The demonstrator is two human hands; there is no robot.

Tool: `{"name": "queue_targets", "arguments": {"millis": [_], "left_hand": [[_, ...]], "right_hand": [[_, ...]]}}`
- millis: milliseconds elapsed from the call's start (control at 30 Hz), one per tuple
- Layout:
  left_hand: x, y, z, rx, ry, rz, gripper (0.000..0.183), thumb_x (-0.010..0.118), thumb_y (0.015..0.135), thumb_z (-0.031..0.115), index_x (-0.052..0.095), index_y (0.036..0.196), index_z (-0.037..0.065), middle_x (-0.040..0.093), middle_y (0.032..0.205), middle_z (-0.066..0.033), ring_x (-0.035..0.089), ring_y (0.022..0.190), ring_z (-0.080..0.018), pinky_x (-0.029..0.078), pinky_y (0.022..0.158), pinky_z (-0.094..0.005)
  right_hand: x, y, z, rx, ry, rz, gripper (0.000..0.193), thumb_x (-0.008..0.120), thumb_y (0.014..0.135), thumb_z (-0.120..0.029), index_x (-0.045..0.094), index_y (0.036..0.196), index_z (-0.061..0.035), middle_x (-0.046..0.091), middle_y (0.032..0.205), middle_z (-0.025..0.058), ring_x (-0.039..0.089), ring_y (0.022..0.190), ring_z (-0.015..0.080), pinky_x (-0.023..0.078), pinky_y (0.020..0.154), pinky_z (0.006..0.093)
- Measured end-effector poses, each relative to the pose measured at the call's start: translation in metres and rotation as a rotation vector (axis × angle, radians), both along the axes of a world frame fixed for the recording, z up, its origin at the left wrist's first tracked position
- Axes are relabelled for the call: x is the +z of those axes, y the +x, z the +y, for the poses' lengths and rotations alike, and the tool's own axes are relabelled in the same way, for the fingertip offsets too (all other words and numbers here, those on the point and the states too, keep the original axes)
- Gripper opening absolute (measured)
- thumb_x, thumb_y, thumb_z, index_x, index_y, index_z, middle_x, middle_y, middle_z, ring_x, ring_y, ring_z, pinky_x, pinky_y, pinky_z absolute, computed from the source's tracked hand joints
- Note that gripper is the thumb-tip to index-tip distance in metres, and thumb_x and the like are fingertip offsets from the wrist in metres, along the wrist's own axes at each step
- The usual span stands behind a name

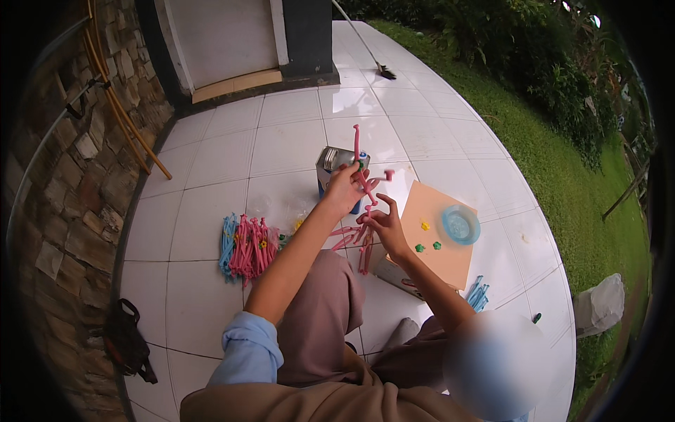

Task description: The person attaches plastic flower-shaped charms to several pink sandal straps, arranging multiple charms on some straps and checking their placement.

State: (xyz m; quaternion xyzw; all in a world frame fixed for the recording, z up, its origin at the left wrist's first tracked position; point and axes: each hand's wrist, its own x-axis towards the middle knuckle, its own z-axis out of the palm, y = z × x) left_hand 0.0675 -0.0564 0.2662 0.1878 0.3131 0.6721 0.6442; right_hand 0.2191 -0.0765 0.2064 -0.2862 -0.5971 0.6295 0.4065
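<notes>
Out in front of me, my left hand (344, 188) pinches a thin pink strip (356, 139) with knobbed ends, close to a small green piece on it. Its upper end stands up above my fingers. Lower on the same pink bundle, my right hand (384, 224) has its fingers closed around an end. More pink strips (346, 236) lie on the floor just beneath my hands. Behind my left hand stands a metal can (325, 169), partly hidden by it. Left of my knee lies a pile of pink strips (252, 250), some bearing yellow flower-shaped pieces, beside blue strips (228, 246).
On my right, an orange-tan board (429, 264) rests on a box-like tin. It carries a blue bowl (461, 224), green flower pieces (420, 247) and a yellow one (425, 226). Blue strips (477, 293) lie beyond it. A black bag (128, 341) sits by the stone wall.
</notes>
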Motion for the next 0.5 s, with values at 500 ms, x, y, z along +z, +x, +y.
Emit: {"name": "queue_targets", "arguments": {"millis": [500], "left_hand": [[-0.077, -0.107, -0.067, 0.21, 0.505, 1.202, 0.071, 0.048, 0.086, 0.052, 0.024, 0.137, 0.008, 0.028, 0.14, -0.0144, 0.023, 0.132, -0.0279, 0.015, 0.109, -0.0407]], "right_hand": [[0.03, -0.126, -0.006, -0.112, 0.406, 0.025, 0.046, 0.052, 0.087, 0.0, 0.026, 0.125, -0.0046, 0.052, 0.081, 0.0054, 0.052, 0.074, 0.0103, 0.042, 0.064, 0.021]]}}
